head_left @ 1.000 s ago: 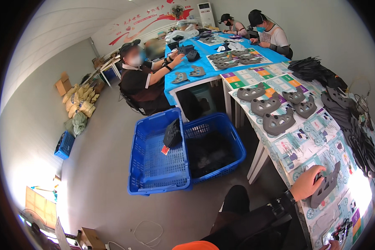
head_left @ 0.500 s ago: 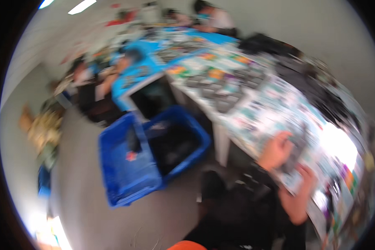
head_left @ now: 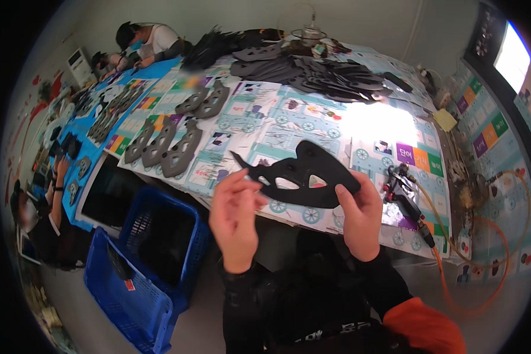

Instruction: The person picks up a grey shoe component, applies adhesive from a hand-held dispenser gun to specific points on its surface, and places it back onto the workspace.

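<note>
A thin black moulded panel (head_left: 304, 171) with several cut-outs and a pointed tail is held up above the near table edge. My right hand (head_left: 363, 215) grips its broad end, thumb on the facing side and fingers behind. At the narrow, tailed end, the curled fingers of my left hand (head_left: 236, 212) close on the panel's edge; part of that contact is hidden. To the right of my right hand, a spray gun (head_left: 404, 194) lies on the table, joined to an orange hose (head_left: 445, 283).
Grey cut-out panels (head_left: 180, 147) lie on the patterned table cover (head_left: 265, 135), left of the held one. Farther back is a dark pile of panels (head_left: 330, 76). Blue crates (head_left: 130, 295) stand on the floor at left. People (head_left: 153, 41) work at a blue-covered table.
My view has swung right and is sharp now. Both hands have come up with the black panel, which lay blurred near the table surface before.
</note>
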